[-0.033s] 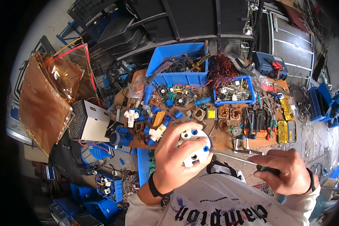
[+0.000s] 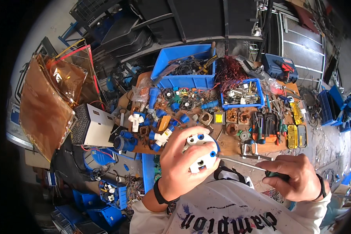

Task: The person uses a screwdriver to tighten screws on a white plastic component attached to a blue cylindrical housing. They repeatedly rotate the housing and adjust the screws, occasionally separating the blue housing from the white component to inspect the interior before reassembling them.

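My left hand (image 2: 183, 160) is closed around a round white plastic socket insert (image 2: 199, 160), with its holed face turned up. Two of the holes that show have blue rims, and a blue edge peeks out at its right side. Fingers hide much of the piece. My right hand (image 2: 294, 175) grips the dark handle of a screwdriver (image 2: 243, 163). Its long metal shaft points left, and the tip meets the insert beside the blue-rimmed hole at its right. Both hands are above the front edge of the workbench (image 2: 197, 136).
Blue connectors (image 2: 175, 107) and white fittings (image 2: 135, 121) crowd the bench. Behind stand a large blue crate (image 2: 183, 82) of tools and a smaller blue tray (image 2: 242, 105) of metal parts. Pliers and clamps (image 2: 270, 124) lie at the right, near a yellow bit case (image 2: 292, 136).
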`<action>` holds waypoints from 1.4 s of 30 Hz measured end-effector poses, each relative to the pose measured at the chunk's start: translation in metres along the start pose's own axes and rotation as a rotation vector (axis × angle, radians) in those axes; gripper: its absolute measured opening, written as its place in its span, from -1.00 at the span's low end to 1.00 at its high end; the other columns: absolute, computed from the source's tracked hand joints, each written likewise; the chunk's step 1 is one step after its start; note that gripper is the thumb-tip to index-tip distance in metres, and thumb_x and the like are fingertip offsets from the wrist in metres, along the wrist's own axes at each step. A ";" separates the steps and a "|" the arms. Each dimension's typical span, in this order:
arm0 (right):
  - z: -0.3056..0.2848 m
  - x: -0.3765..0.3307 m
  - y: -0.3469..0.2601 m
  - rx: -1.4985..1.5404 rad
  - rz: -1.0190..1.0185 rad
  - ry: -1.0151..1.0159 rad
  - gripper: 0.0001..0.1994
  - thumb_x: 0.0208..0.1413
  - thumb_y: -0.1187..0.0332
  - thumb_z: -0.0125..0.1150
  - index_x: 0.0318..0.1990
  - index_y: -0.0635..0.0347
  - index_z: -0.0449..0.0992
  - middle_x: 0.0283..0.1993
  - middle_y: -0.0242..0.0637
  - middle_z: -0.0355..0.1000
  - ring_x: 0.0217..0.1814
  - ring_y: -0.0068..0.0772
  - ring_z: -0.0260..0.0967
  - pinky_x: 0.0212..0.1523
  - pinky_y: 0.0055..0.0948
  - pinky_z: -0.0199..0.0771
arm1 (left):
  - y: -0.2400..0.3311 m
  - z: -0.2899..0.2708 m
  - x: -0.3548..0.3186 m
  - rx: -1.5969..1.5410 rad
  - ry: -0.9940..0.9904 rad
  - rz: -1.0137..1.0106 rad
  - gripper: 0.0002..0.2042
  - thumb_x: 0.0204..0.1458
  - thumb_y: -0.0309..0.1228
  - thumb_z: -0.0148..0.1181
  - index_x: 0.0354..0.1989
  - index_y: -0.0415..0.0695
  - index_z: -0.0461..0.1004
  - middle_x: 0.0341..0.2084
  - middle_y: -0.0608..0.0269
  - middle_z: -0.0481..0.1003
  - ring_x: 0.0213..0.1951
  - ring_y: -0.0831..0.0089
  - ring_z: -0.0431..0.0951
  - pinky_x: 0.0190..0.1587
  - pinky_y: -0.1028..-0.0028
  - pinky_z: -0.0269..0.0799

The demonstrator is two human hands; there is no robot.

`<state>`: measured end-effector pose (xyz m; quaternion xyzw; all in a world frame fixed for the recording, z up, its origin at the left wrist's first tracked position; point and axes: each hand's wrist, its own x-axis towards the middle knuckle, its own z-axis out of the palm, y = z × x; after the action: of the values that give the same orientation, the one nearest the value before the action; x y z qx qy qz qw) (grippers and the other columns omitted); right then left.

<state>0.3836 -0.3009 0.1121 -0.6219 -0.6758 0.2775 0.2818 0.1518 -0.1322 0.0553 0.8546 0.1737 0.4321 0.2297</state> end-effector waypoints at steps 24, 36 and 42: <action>0.006 0.009 0.007 0.013 0.003 -0.012 -0.66 0.06 0.40 0.41 0.01 0.25 0.59 -0.41 -0.16 0.52 -0.51 -0.10 0.51 -0.48 -0.23 0.52 | -0.009 0.011 0.001 0.039 -0.021 -0.051 -0.59 -0.37 -0.67 0.54 -0.26 -0.17 0.55 -0.13 -0.02 0.55 -0.14 0.19 0.62 -0.17 0.33 0.58; -0.001 0.018 -0.003 -0.105 0.055 0.011 -0.69 0.02 0.39 0.45 -0.05 0.18 0.63 -0.29 -0.15 0.60 -0.41 -0.07 0.57 -0.41 -0.27 0.57 | -0.020 0.015 -0.002 -0.136 0.012 -0.135 -0.58 -0.34 -0.68 0.53 -0.24 -0.18 0.54 -0.13 0.01 0.56 -0.11 0.25 0.62 -0.12 0.35 0.56; 0.016 0.015 0.014 0.010 0.042 0.137 -0.60 0.01 0.35 0.48 0.03 0.19 0.59 -0.33 -0.23 0.58 -0.43 -0.23 0.55 -0.39 -0.36 0.55 | -0.021 0.017 -0.008 -0.183 0.080 -0.159 -0.59 -0.31 -0.56 0.60 -0.23 -0.16 0.55 -0.14 0.07 0.57 -0.15 0.27 0.63 -0.15 0.38 0.57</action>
<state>0.3804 -0.2858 0.0919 -0.6522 -0.6404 0.2432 0.3247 0.1592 -0.1224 0.0298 0.7957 0.2099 0.4604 0.3330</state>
